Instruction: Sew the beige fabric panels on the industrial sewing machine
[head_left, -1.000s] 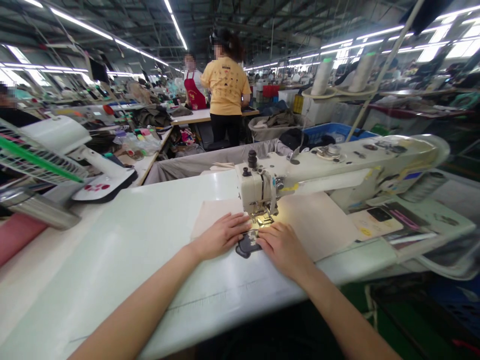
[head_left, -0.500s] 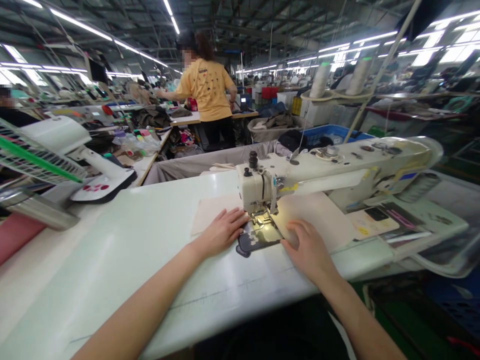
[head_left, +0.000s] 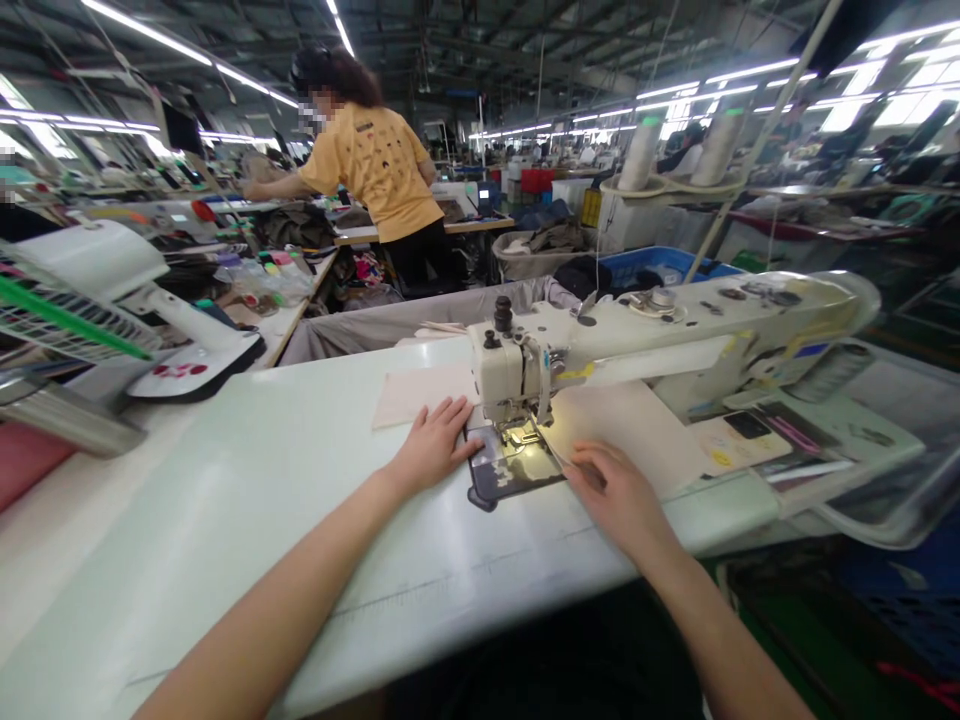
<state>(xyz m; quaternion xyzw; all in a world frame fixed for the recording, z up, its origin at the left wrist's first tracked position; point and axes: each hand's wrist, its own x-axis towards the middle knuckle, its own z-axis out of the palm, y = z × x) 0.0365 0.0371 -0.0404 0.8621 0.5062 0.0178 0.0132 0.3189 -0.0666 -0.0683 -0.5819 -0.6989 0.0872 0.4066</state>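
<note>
A small dark camouflage fabric piece (head_left: 504,474) lies under the presser foot of a white sewing machine (head_left: 645,340). My left hand (head_left: 432,447) rests flat on the table with fingers stretched out, fingertips touching the fabric's left edge. To the right of the fabric, my right hand (head_left: 619,497) lies palm down, fingers pointing at a beige sheet (head_left: 630,430) beside the needle area. Neither hand holds anything.
The pale green work table (head_left: 247,510) stretches left. A white desk fan (head_left: 112,300) and a steel tube (head_left: 67,420) stand at the far left. A grey fabric bin (head_left: 390,325) sits behind the table. A person in a yellow shirt (head_left: 382,165) bends over a far table.
The fabric piece has moved further under the presser foot and lies more exposed. My right hand slid right off it. My left hand moved up along its left edge. The person behind leaned left.
</note>
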